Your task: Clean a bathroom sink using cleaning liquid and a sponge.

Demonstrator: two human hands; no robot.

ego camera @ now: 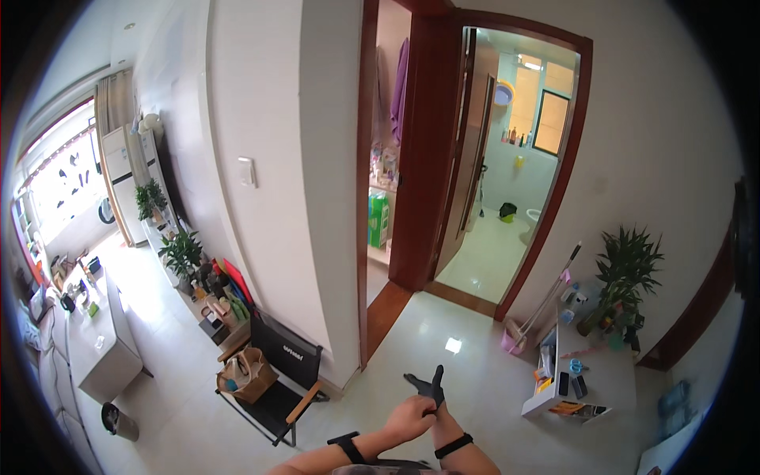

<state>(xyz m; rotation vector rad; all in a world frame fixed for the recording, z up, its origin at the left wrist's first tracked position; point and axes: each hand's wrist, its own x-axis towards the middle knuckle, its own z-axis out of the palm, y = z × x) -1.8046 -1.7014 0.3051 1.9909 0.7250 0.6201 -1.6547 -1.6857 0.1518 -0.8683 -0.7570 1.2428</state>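
My left hand [411, 417] is bare, its fingers closed on the cuff of a black glove [436, 393] at the wrist of my other hand. That glove covers my right hand [428, 387], which is raised in front of me with thumb and fingers spread and nothing between them. A black strap [351, 448] with a flat dark piece sits on my left forearm, and another black strap [454, 445] goes round my right wrist. The palm of my left hand is hidden.
A black folding chair [284, 395] bearing a brown bag [246, 377] stands at the left. To the right, a low cabinet [611, 380] holds blue scissors [576, 365], dark boxes and a plant; a pink dustpan [512, 338] stands beside it. Two doorways lie ahead.
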